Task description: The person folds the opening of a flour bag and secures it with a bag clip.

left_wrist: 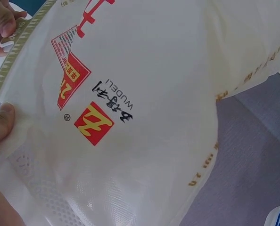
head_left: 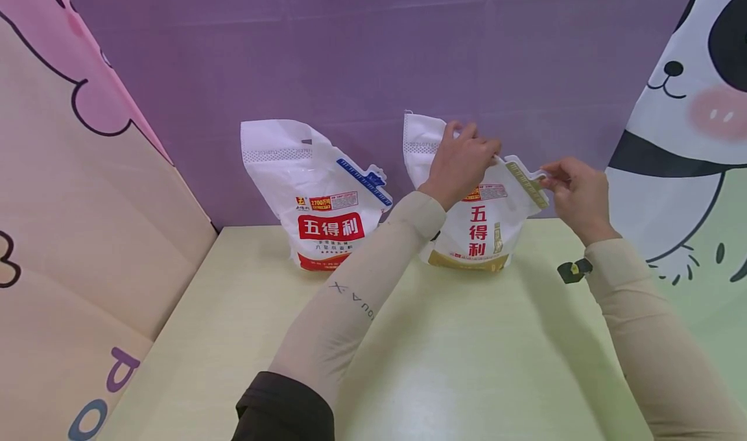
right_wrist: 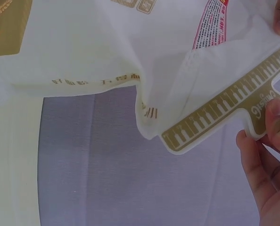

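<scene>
A white flour bag (head_left: 467, 227) with a gold base stands upright at the back of the table, its top folded over. My left hand (head_left: 463, 162) grips this bag near its folded top; its thumb (left_wrist: 4, 121) lies against the plastic in the left wrist view. With thumb and fingers, my right hand (head_left: 578, 191) pinches the handle of a gold bag clip (right_wrist: 225, 101) patterned like piano keys. The clip lies along the bag's slanted upper right edge. To the left stands another white flour bag (head_left: 327, 201), bearing a blue piano-key clip (head_left: 364, 181).
A purple cloth wall (head_left: 327, 52) rises right behind both bags. Printed cartoon panels flank the pale table (head_left: 455, 357), with a panda panel (head_left: 659, 188) on the right. My left forearm crosses in front of the left bag's lower right side.
</scene>
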`<state>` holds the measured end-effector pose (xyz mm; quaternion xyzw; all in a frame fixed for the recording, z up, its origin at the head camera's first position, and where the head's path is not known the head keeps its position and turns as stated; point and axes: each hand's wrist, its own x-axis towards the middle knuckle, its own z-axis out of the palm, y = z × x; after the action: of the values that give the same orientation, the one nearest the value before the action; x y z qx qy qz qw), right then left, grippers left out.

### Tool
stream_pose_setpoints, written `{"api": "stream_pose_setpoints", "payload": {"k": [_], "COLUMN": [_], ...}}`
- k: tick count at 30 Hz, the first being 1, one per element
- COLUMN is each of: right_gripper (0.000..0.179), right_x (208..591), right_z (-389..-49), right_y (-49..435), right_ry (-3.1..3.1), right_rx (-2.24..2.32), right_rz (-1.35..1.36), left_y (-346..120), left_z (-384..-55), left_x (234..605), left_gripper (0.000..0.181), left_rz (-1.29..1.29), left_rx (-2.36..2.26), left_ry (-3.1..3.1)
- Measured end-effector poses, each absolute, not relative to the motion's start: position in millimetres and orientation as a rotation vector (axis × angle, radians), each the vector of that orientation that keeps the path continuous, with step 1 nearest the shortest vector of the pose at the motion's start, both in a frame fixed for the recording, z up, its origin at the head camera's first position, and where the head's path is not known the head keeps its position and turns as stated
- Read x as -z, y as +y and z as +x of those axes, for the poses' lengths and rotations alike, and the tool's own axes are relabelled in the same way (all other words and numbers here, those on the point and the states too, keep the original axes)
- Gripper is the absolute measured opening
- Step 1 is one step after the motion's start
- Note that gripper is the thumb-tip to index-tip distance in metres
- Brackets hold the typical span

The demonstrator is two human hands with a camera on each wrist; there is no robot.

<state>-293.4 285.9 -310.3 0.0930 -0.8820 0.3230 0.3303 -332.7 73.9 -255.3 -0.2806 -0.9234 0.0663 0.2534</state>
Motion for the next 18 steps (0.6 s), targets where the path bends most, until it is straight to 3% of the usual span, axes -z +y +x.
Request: {"api": "stream_pose_setpoints", "payload": {"k": [18], "right_gripper": [0.022], "right_x": [308.1], "right_z": [-300.6], "right_y": [289.1], "right_ry": [-2.356], "right_rx": [-0.763], "right_rz": [0.296], "left_y": [74.8], "left_z": [-334.4], "left_x": [255.5], "left_gripper": [0.026], "left_rz": [-0.757], "left_rx": [-0.189], "left_ry": [-2.53]}}
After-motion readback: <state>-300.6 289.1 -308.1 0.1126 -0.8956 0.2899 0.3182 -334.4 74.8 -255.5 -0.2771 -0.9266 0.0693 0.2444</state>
